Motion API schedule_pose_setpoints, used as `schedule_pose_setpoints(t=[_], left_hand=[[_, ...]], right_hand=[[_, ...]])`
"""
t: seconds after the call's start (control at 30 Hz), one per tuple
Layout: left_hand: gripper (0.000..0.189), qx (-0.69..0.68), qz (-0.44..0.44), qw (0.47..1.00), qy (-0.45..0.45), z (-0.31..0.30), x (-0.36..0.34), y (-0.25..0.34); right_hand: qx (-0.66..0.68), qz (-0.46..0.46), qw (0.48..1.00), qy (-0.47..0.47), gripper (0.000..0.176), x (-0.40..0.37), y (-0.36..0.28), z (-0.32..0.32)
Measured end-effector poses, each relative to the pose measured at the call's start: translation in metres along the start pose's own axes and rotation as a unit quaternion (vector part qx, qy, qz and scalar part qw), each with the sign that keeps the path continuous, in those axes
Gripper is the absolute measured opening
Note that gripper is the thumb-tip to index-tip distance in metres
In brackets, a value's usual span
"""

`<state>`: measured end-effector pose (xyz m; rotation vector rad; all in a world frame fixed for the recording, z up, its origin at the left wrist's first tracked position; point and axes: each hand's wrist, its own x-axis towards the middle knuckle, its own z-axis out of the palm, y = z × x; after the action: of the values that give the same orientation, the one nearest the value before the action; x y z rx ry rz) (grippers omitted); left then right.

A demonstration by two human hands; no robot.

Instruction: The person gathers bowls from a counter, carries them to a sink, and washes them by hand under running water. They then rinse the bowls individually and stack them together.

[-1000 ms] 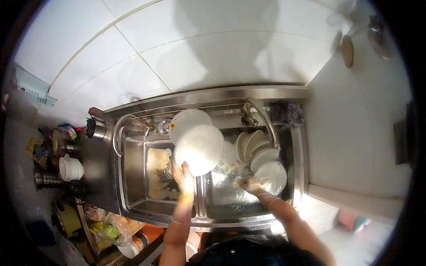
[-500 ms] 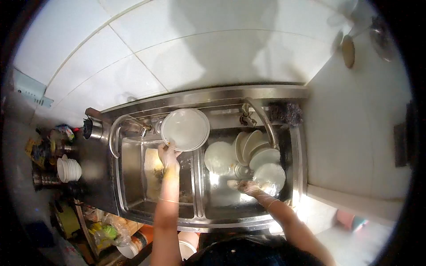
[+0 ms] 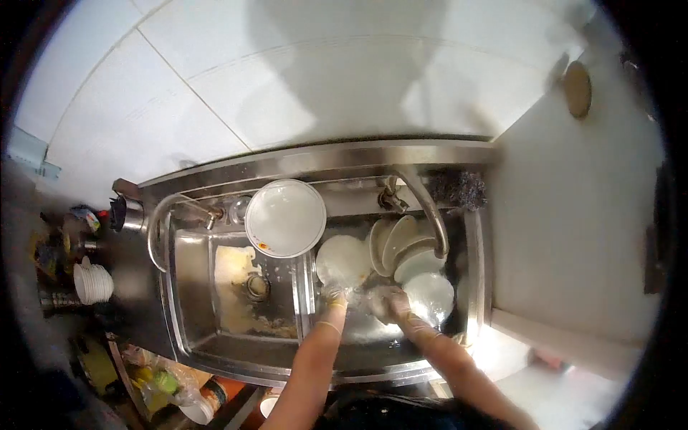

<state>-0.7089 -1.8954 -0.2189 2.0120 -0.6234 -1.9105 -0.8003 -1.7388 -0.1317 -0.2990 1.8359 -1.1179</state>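
In the right basin of the steel double sink, my left hand (image 3: 335,295) is at the lower edge of a white plate (image 3: 342,261), its fingers blurred and partly hidden. My right hand (image 3: 393,304), in a clear glove, is closed around something pale that I cannot make out, just left of a wet round plate (image 3: 428,297). Several tilted white dishes (image 3: 401,244) lean together behind it. A stack of white plates (image 3: 285,218) rests on the sink's back ledge, over the divider, with neither hand touching it.
Two curved faucets, left (image 3: 159,229) and right (image 3: 431,208), arch over the basins. A dark scouring pad (image 3: 469,190) lies at the back right corner. The left basin (image 3: 193,287) holds a yellowish sheet (image 3: 233,269). Stacked white bowls (image 3: 93,281) stand far left.
My left hand has left the plate stack and moved right and down into the right basin, to the plate there. My right hand stays low in that basin. The view has shifted slightly.
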Motion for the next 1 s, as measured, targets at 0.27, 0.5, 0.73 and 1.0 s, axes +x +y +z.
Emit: schedule_pose_setpoints(t=[0.27,0.5,0.73,1.0], left_hand=[[0.036,0.013,0.082,0.985,-0.15,-0.068,-0.048,-0.044],[0.047,-0.069,-0.124,0.948,-0.284,-0.08,-0.123,0.004],[0.055,0.094,0.248,0.924,-0.274,-0.081,-0.129,0.005],[0.054,0.371,0.592,0.705,-0.122,-0.084,-0.224,0.112]], right_hand=[[0.112,0.071,0.991,0.023,0.03,0.04,0.009,0.043],[-0.396,-0.179,0.882,-0.184,0.046,0.005,-0.058,0.05],[-0.4,-0.082,0.876,-0.258,0.044,-0.009,-0.03,0.028],[-0.517,-0.157,0.841,0.013,0.031,-0.047,-0.011,-0.021]])
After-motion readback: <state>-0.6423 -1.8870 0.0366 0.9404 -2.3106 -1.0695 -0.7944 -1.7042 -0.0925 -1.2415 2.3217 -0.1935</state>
